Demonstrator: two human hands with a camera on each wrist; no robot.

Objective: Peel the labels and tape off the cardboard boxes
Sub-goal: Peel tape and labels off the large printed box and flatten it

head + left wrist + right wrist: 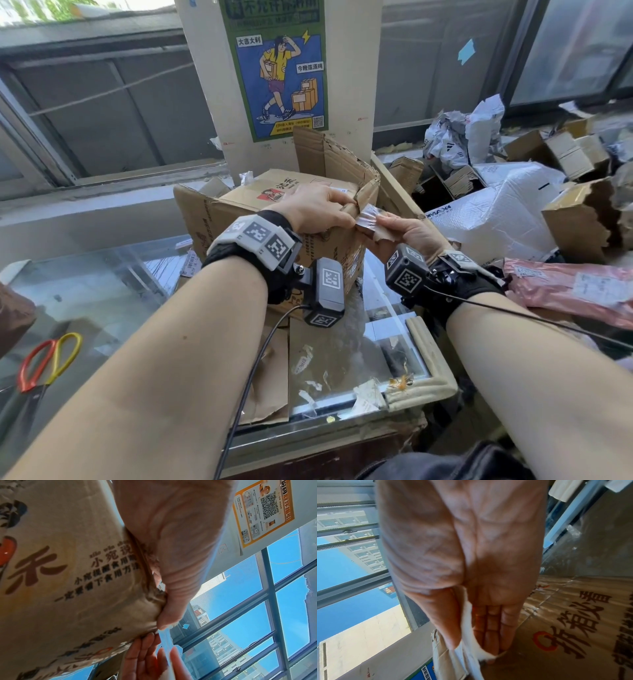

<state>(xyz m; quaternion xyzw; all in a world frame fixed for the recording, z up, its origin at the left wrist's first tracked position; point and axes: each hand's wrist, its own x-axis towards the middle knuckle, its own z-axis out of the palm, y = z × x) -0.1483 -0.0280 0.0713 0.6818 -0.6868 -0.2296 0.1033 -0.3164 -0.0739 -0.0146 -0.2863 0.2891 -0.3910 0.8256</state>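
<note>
A brown printed cardboard box [239,212] stands on the glass counter with its flaps up. My left hand [318,209] lies over its top right corner, fingers curled and gripping that corner [159,601]. My right hand [397,228] pinches a strip of clear tape [368,219] with torn brown paper stuck to it, pulled off the same corner. In the right wrist view the tape [471,647] runs between thumb and fingers, beside the box wall [573,622]. The left wrist view shows the box side [68,568] and the tape strip [165,639].
Red and yellow scissors [48,359] lie at the counter's left. Peeled scraps [308,390] litter the glass counter [102,294]. To the right sit a pink mailer [575,284], white bubble bags [507,212] and torn boxes [582,219]. A poster pillar [277,68] rises behind.
</note>
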